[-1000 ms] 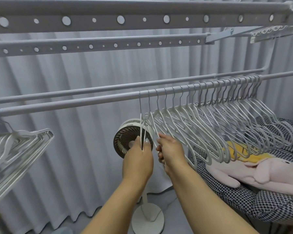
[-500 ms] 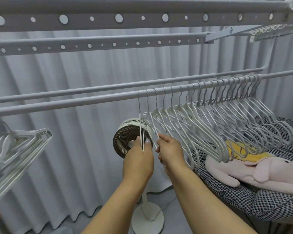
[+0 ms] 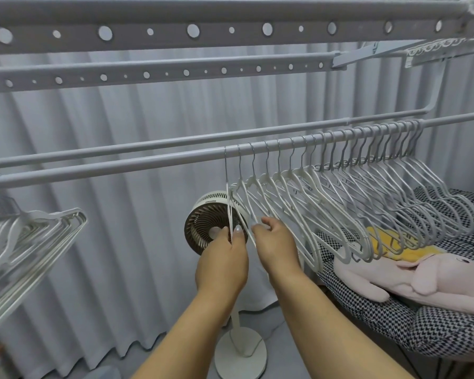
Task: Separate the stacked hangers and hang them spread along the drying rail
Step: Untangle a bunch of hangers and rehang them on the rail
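Note:
A grey drying rail [image 3: 121,168] runs across the view. Several white hangers [image 3: 367,203] hang on its right half, tightly packed at the far right and more spread toward the middle. My left hand [image 3: 225,263] pinches the lower part of the leftmost hanger [image 3: 230,209], which hangs almost edge-on. My right hand [image 3: 277,247] grips the lower bar of the neighbouring hanger [image 3: 246,203] just to the right. A second tight stack of white hangers [image 3: 30,242] hangs at the rail's far left end.
A white standing fan [image 3: 205,222] is behind my hands, its round base [image 3: 241,354] on the floor. A checked cushion [image 3: 394,310] with a pink plush toy [image 3: 422,274] lies at the right. Perforated grey bars [image 3: 230,31] run overhead. A grey curtain [image 3: 107,242] hangs behind.
Both hands stay on the same two hangers. The leftmost hooks have shifted slightly left along the rail, and my right hand has moved a little to the right of my left.

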Demonstrator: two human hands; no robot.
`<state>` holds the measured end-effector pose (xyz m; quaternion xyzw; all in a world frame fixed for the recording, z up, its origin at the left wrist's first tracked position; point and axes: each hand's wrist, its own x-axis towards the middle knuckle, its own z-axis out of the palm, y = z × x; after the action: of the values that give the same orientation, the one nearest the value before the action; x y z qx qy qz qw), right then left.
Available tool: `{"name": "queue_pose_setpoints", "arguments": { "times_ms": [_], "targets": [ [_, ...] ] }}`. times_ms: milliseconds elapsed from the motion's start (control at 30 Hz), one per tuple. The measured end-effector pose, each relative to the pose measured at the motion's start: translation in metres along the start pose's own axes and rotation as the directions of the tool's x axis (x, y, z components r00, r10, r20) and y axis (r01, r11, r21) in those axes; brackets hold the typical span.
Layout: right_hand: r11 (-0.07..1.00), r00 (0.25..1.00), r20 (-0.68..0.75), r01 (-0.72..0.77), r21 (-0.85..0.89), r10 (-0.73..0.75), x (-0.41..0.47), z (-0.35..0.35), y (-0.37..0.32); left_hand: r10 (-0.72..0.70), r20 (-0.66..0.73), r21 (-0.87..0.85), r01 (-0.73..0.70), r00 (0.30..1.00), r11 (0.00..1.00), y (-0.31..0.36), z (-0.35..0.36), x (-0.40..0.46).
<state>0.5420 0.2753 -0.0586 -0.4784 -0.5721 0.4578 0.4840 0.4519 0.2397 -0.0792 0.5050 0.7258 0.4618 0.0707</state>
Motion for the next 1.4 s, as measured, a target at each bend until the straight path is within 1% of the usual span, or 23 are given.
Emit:
{"name": "queue_pose_setpoints", "arguments": {
  "times_ms": [100, 200, 300, 367, 500, 567, 633, 733, 867, 1033, 1233, 1333, 1400],
  "targets": [
    [0.997, 0.999, 0.007, 0.041, -0.071, -0.041, -0.006, -0.003, -0.005, 0.019, -0.023, 0.02, -0.019, 1.0, 1.0, 0.0, -0.003, -0.001],
    [0.986, 0.996, -0.025, 0.077, -0.145, -0.081, -0.011, 0.002, -0.01, 0.06, -0.043, 0.016, -0.059, 0.997, 0.998, 0.001, -0.009, 0.0],
    [0.971, 0.98, -0.082, 0.166, -0.174, -0.182, -0.017, 0.008, -0.015, 0.062, -0.058, 0.011, -0.061, 0.996, 0.998, -0.002, -0.017, -0.001],
    [0.959, 0.964, -0.1, 0.227, -0.171, -0.247, -0.021, 0.012, -0.02, 0.051, -0.081, 0.011, -0.05, 0.995, 0.999, -0.004, -0.024, -0.002],
    [0.943, 0.943, -0.085, 0.31, -0.123, -0.321, -0.035, 0.028, -0.034, 0.001, -0.113, -0.016, -0.002, 0.994, 1.0, -0.012, -0.044, -0.005],
    [0.939, 0.939, -0.06, 0.333, -0.086, -0.338, -0.043, 0.04, -0.04, -0.031, -0.13, -0.026, 0.028, 0.991, 0.999, -0.018, -0.058, -0.008],
    [0.941, 0.941, -0.01, 0.336, -0.04, -0.337, -0.05, 0.054, -0.044, -0.047, -0.176, 0.001, 0.048, 0.983, 0.999, -0.025, -0.072, -0.01],
    [0.949, 0.946, 0.07, 0.316, 0.024, -0.317, -0.062, 0.079, -0.048, -0.085, -0.251, 0.034, 0.096, 0.964, 0.995, -0.041, -0.096, -0.014],
    [0.957, 0.936, 0.201, 0.279, 0.076, -0.289, -0.078, 0.116, -0.05, -0.174, -0.336, 0.04, 0.199, 0.926, 0.979, -0.066, -0.131, -0.019],
    [0.979, 0.913, 0.358, 0.169, 0.111, -0.198, -0.098, 0.17, -0.044, -0.192, -0.442, 0.118, 0.269, 0.876, 0.956, -0.1, -0.176, -0.029],
    [0.991, 0.843, 0.532, 0.006, 0.136, -0.078, -0.124, 0.239, -0.031, -0.21, -0.522, 0.162, 0.337, 0.827, 0.927, -0.126, -0.227, -0.042],
    [0.987, 0.804, 0.594, -0.086, 0.139, -0.013, -0.133, 0.266, -0.03, -0.261, -0.534, 0.145, 0.391, 0.804, 0.909, -0.138, -0.245, -0.048],
    [0.984, 0.775, 0.632, -0.122, 0.13, 0.013, -0.139, 0.282, -0.032, -0.288, -0.539, 0.123, 0.412, 0.792, 0.903, -0.145, -0.255, -0.051]
  ]
}}
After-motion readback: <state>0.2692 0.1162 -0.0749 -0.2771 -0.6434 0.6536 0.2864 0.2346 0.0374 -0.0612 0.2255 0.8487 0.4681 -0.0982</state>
